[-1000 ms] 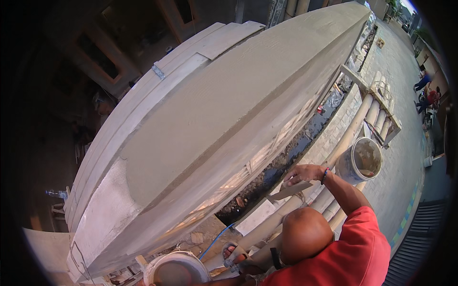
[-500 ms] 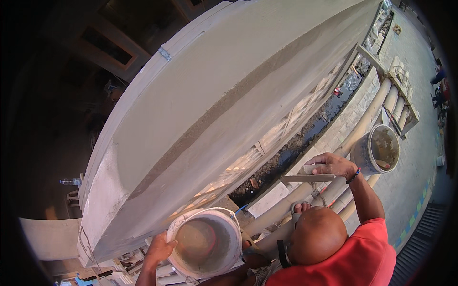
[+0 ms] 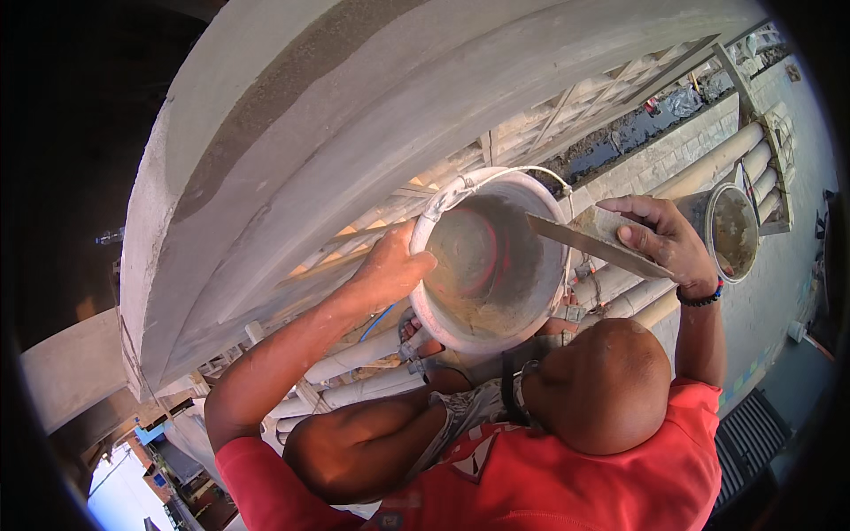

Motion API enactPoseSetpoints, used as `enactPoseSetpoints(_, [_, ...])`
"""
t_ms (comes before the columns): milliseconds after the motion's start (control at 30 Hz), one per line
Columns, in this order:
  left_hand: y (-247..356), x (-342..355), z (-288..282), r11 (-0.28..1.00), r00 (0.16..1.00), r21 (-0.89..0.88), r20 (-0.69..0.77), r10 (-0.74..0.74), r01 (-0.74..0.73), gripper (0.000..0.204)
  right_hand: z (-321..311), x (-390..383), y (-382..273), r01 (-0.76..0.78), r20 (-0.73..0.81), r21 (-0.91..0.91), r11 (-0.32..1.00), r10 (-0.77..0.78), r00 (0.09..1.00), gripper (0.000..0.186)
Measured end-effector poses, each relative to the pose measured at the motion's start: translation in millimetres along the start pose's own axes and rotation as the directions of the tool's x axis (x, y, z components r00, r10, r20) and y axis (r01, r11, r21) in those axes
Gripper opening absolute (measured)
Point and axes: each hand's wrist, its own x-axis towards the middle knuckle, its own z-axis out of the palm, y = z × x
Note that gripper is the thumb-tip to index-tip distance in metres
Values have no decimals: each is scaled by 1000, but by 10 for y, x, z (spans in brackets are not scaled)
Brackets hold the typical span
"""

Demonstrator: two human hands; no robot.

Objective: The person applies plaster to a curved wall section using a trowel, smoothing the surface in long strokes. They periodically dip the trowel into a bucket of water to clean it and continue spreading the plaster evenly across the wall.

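Observation:
My left hand (image 3: 396, 265) is closed over the left rim of a whitish bucket (image 3: 431, 305). Its wire handle stands up along the far side, and grey mortar residue with a reddish ring shows inside. In my right hand (image 3: 668, 243), fingers and thumb grip a flat plastering float (image 3: 595, 245), seen nearly edge-on. The float's left end overlaps the bucket's opening; whether it touches the inside I cannot tell. Behind my right wrist stands a second bucket (image 3: 735, 232), with grey residue in it. My bent knees (image 3: 611, 380) are just below the first bucket.
A curved grey plastered wall (image 3: 354, 150) with a darker damp band runs across the upper left. Bamboo poles (image 3: 708, 168) lashed to a frame lie beneath me. A muddy water-filled ditch (image 3: 611, 146) and a paved surface (image 3: 797, 124) lie below on the right.
The bucket and my left hand are farther up and right in view. The float has come from over the bamboo poles to the bucket's opening. The whole view has shifted.

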Motion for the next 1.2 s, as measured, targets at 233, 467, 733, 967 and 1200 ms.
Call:
enactPoseSetpoints(233, [306, 361, 259, 1000, 999, -11, 19, 25, -25, 45, 260, 385, 511, 95, 1, -350, 932, -101, 995, 33])
enactPoseSetpoints(467, [375, 426, 394, 999, 1000, 26, -3, 29, -29, 48, 390, 622, 756, 27, 18, -547, 837, -20, 1000, 31])
enactPoseSetpoints(733, [467, 392, 420, 992, 994, 87, -50, 96, -91, 43, 479, 630, 933, 91, 136, -478, 874, -29, 990, 27])
enactPoseSetpoints(967, [468, 403, 435, 987, 989, 87, -48, 139, -134, 44, 490, 637, 911, 53, 194, -450, 891, 40, 980, 29])
enactPoseSetpoints(1200, [517, 360, 405, 999, 999, 9, -6, 41, -41, 43, 456, 532, 885, 8, 225, -362, 932, 79, 971, 29])
